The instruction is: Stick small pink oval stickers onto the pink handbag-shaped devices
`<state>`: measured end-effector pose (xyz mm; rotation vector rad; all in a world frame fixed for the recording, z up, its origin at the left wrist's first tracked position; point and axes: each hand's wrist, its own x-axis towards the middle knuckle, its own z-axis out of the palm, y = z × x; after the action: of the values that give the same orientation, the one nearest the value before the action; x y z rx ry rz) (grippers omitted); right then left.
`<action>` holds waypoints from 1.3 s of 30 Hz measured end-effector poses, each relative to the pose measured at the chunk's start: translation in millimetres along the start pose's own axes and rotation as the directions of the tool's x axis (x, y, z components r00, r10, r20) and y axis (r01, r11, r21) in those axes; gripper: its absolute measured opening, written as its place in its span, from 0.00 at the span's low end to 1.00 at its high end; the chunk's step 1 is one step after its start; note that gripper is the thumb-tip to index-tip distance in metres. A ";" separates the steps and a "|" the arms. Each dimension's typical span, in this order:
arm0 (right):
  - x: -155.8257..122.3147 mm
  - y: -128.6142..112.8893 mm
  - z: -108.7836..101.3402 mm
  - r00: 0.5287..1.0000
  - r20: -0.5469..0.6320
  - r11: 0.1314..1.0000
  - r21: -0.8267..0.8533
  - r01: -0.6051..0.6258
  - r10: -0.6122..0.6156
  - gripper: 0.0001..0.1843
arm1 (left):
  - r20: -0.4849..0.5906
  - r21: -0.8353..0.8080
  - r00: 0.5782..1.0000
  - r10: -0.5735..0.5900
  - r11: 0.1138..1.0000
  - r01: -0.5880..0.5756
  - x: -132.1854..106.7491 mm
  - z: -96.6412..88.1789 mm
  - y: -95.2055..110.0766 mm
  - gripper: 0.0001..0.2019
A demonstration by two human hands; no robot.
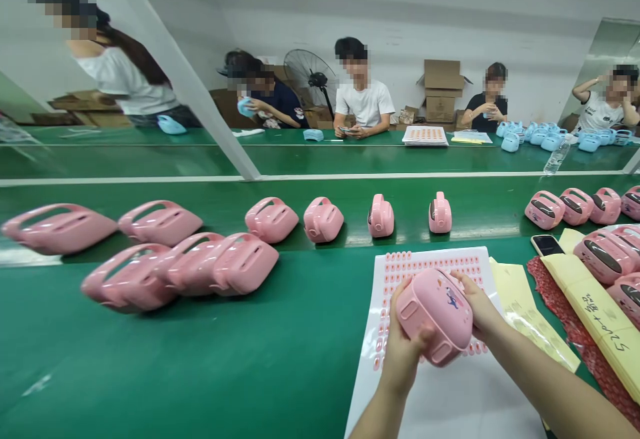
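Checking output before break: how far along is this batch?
Seemingly done: the cases on yellow paper at right. In hand: a pink case held between the left hand and right hand. Left: the belt's cases and many labels on the sheet.

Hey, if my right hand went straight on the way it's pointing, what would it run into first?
The pink plastic case that your right hand is holding. The hand rests against its side, so nothing lies between them.
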<state>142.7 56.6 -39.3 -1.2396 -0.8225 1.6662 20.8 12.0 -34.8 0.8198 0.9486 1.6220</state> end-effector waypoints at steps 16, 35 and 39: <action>139.9 -152.7 -67.0 0.745 -0.249 0.252 -0.961 -0.112 -0.619 0.38 | 0.434 0.631 0.886 -0.164 0.757 -0.169 31.4 -40.9 -55.3 0.16; 161.8 -110.3 4.2 0.900 -0.233 0.596 -0.802 0.036 -0.368 0.37 | 0.248 0.457 0.959 -0.140 0.889 0.012 31.3 -26.5 -40.1 0.15; 106.7 -81.5 -4.5 0.955 -0.154 0.763 -0.638 0.100 -0.254 0.32 | 0.124 -0.065 0.957 -0.262 0.960 0.271 32.3 -25.6 -40.9 0.27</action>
<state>155.4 186.9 -9.2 -1.7027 -1.3663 1.0787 8.8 44.9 -81.1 0.6893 0.8660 1.3566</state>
